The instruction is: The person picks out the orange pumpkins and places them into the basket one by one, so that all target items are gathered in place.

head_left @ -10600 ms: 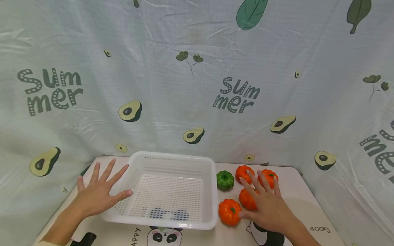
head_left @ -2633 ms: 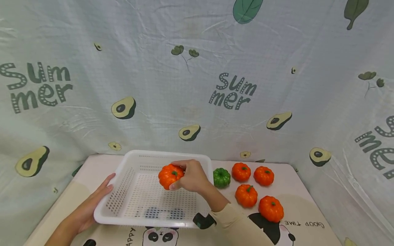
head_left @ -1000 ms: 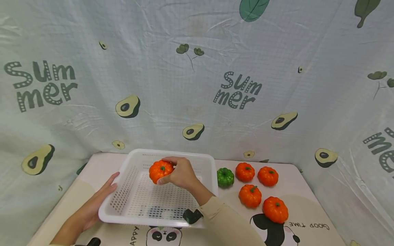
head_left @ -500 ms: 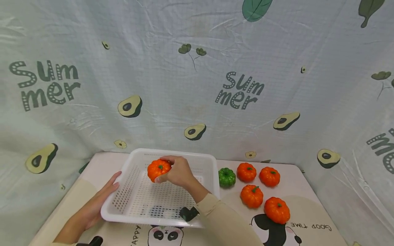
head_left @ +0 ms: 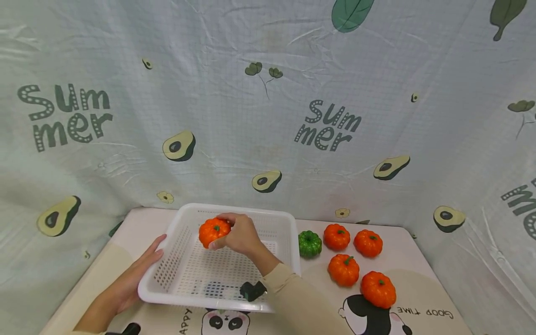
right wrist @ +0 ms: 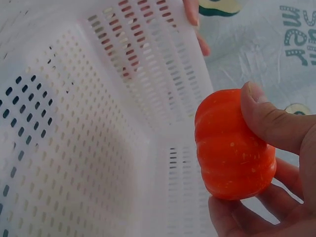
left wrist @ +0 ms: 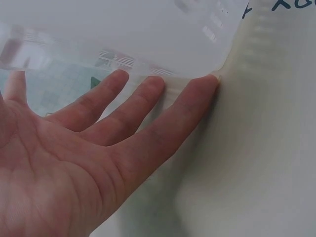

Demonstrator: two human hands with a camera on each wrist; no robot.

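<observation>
1. As the right hand [head_left: 242, 236] pinches it between thumb and fingers, an orange pumpkin [head_left: 211, 232] hangs over the white basket [head_left: 201, 270] at 11 o'clock.
2. Fingers spread, the left hand [head_left: 135, 274] touches the basket's side at 9 o'clock.
3. Glossy and ribbed, the pumpkin looks light, stiff, slightly slippery, hardly fragile; opposite sides, clear of the stem [head_left: 216, 227], probably offer the best hold.

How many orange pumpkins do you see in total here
5. The right hand holds one orange pumpkin over the white basket. Four sit on the table right of it: back-left pumpkin, back-right pumpkin, middle pumpkin, front pumpkin. The beige sleeve could hide another.
</observation>
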